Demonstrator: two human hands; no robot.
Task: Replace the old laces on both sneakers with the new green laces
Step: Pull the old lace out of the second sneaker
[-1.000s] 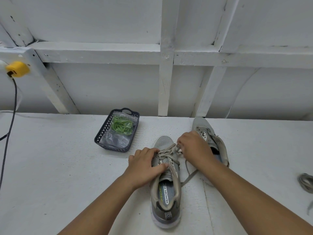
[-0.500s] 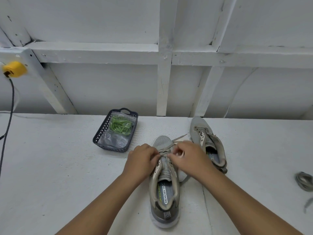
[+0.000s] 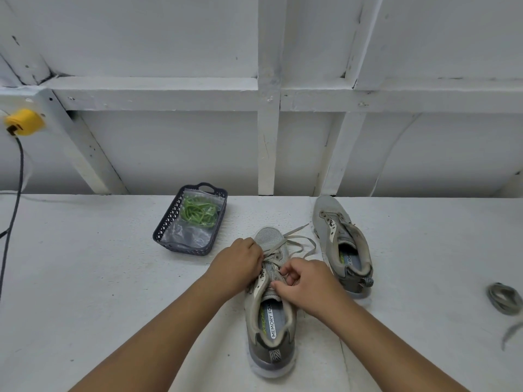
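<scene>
A grey sneaker stands in front of me, heel toward me, with its old grey lace partly pulled out and lying loose past the toe. My left hand grips the sneaker's left side at the eyelets. My right hand pinches the lace over the tongue. A second grey sneaker stands to the right with no lace in it. The green laces lie in a clear bag inside a dark basket at the back left.
A coiled grey lace lies at the far right edge of the white table. A black cable hangs from a yellow plug on the left. White wall framing rises behind the table.
My right hand has come back from the toe end to the tongue, nearer me. More of the old lace now lies loose beyond the toe. My left hand has slid slightly forward.
</scene>
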